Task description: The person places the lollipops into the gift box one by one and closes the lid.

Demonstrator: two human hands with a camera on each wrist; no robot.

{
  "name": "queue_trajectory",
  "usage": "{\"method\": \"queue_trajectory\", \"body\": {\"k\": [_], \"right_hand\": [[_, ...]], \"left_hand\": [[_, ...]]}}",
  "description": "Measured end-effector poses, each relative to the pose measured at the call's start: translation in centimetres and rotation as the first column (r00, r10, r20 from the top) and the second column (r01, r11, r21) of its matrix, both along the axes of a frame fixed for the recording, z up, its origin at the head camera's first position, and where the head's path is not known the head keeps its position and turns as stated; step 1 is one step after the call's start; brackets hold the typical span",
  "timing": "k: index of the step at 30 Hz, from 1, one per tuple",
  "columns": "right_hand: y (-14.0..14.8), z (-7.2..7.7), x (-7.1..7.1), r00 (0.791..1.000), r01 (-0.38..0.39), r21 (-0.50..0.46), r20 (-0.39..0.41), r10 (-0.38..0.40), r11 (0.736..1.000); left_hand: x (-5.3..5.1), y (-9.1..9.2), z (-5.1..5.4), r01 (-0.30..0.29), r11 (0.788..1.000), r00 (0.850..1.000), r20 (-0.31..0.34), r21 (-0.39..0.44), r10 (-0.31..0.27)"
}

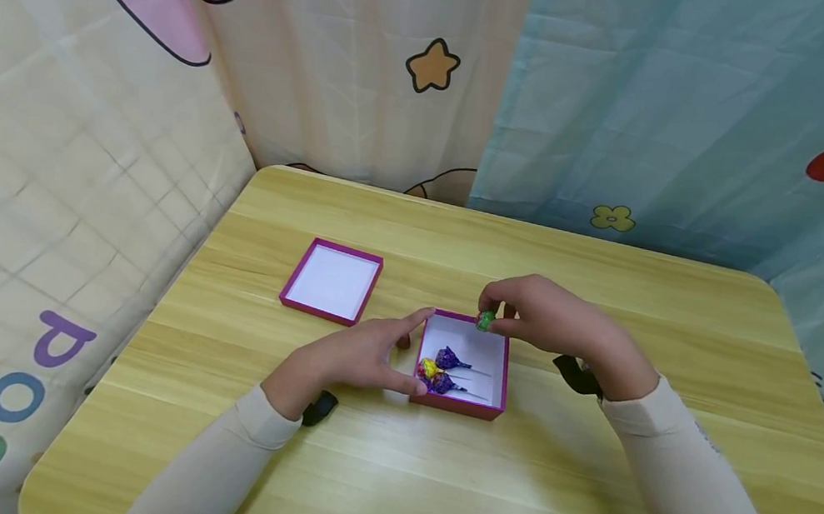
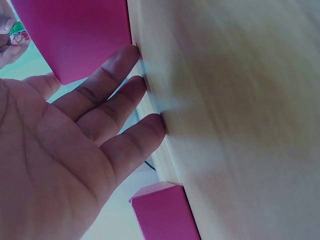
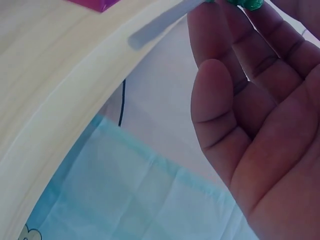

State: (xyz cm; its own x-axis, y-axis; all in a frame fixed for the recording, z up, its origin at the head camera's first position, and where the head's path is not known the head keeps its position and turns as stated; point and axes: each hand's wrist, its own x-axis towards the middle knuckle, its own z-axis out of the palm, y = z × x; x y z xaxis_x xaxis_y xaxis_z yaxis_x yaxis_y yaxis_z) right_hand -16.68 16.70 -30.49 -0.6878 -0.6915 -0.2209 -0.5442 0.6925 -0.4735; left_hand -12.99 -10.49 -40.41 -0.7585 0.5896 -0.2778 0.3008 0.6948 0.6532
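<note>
A pink box point(image 1: 456, 408) with a white inside holds several lollipops, among them a purple one point(image 1: 449, 359) and a yellow one point(image 1: 429, 369), all at its left part. My left hand point(image 1: 364, 352) touches the box's left side, forefinger at the far corner and thumb at the near one; the left wrist view shows its other fingers spread beside the pink wall point(image 2: 85, 35). Over the box's far right corner, my right hand point(image 1: 552, 318) pinches a green-wrapped lollipop point(image 1: 485, 321). Its white stick point(image 3: 162, 27) sticks out in the right wrist view.
A shallow pink lid point(image 1: 330, 282), white side up, lies to the box's left and farther back on the wooden table point(image 1: 389, 472). Printed curtains point(image 1: 371, 77) hang behind the table and along its left side. Dark straps are on both wrists.
</note>
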Motion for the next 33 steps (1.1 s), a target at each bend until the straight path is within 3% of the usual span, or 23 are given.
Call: {"method": "queue_trajectory", "body": {"k": [20,33], "right_hand": [[-3.1,-1.7,0.6,0.994,-0.087,-0.055,-0.064,0.084,0.995],[-4.4,-3.8,0.6,0.992,-0.100,-0.001,-0.081,0.100,0.995]], "left_hand": [[0.0,-0.2,-0.1,0.010,1.000,1.000,-0.002,0.014,-0.010],[0.0,-0.3,0.0,0.019,0.999,1.000,-0.015,0.030,-0.019]]}}
